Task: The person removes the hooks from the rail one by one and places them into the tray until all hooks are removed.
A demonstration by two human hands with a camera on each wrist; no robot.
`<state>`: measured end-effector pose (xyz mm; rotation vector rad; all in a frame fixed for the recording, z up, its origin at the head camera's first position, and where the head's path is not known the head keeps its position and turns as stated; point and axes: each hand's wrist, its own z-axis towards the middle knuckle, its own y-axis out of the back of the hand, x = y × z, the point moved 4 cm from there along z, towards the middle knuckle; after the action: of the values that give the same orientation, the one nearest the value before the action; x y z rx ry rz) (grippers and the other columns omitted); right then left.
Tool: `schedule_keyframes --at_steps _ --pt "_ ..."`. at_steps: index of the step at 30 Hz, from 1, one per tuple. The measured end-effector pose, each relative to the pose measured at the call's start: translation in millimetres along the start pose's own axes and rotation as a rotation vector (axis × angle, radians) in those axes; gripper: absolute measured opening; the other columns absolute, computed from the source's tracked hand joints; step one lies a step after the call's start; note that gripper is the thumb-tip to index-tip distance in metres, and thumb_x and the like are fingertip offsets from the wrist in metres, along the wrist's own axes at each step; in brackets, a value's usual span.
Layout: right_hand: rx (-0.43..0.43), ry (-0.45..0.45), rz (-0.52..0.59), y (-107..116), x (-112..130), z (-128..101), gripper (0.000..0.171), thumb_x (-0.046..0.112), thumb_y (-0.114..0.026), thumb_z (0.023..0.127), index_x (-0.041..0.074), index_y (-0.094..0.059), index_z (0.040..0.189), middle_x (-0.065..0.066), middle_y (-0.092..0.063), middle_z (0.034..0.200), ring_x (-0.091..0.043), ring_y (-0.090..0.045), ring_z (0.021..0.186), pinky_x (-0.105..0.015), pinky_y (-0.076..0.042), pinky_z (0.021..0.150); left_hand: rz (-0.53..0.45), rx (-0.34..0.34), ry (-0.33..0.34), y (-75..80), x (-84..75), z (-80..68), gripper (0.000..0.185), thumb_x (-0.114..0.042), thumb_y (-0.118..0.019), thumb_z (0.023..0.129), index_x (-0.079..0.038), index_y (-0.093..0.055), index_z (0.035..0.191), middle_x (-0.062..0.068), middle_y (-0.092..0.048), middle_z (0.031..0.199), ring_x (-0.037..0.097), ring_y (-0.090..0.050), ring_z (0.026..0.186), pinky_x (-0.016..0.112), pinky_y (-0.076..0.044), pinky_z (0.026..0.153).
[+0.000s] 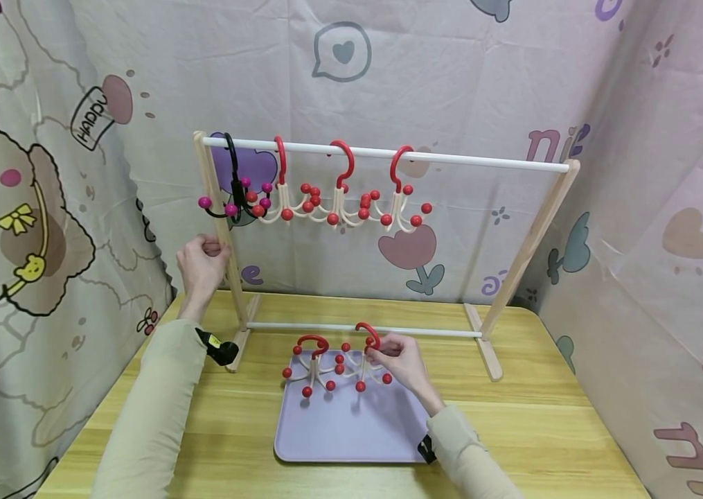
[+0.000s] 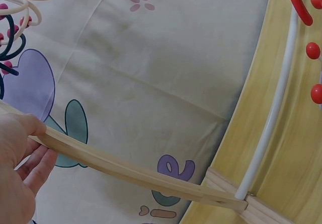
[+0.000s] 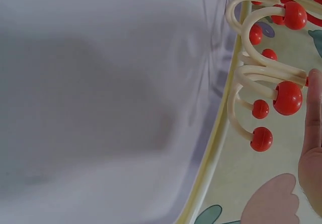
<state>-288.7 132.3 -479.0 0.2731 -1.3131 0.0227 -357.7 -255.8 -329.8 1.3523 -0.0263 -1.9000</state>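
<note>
A small wooden rack (image 1: 528, 242) with a white top rod (image 1: 482, 162) stands on the table. My left hand (image 1: 201, 260) grips its left wooden post (image 2: 126, 168). On the rod hang one black hook hanger (image 1: 234, 187) with magenta balls and three cream ones with red hooks and red balls (image 1: 339, 197). Two more cream hangers stand on the lilac tray (image 1: 345, 430). My right hand (image 1: 397, 357) pinches the right one (image 1: 368, 357) by its stem under the red hook; the left one (image 1: 314, 364) stands free beside it. The right wrist view shows its curved arms (image 3: 251, 78) close up.
The rack's white lower rod (image 1: 363, 329) runs just behind the tray. A printed cartoon cloth (image 1: 451, 83) encloses the back and both sides of the light wooden table (image 1: 550, 430).
</note>
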Motion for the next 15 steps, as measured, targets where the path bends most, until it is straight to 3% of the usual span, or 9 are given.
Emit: schedule_keyframes --at_steps 7,15 --pt "-0.009 -0.074 -0.062 -1.3 -4.8 -2.4 0.015 0.006 -0.076 0.087 -0.004 -0.071 0.097 -0.024 -0.076 0.097 -0.014 -0.076 0.074 -0.039 -0.062 0.076 0.001 0.007 0.007 0.3 -0.3 -0.1 0.029 -0.016 -0.062 0.095 0.002 -0.069 0.116 0.02 -0.075 0.109 0.031 -0.07 0.094 0.013 -0.041 0.069" --pt "-0.001 -0.065 -0.058 -3.2 -9.3 -4.3 0.016 0.008 -0.077 0.087 -0.004 -0.072 0.098 -0.024 -0.077 0.098 -0.025 -0.078 0.08 -0.041 -0.061 0.078 0.004 0.009 0.006 0.3 -0.2 0.0 0.028 -0.016 -0.062 0.095 0.002 -0.069 0.116 0.02 -0.075 0.109 0.03 -0.069 0.093 0.014 -0.042 0.07"
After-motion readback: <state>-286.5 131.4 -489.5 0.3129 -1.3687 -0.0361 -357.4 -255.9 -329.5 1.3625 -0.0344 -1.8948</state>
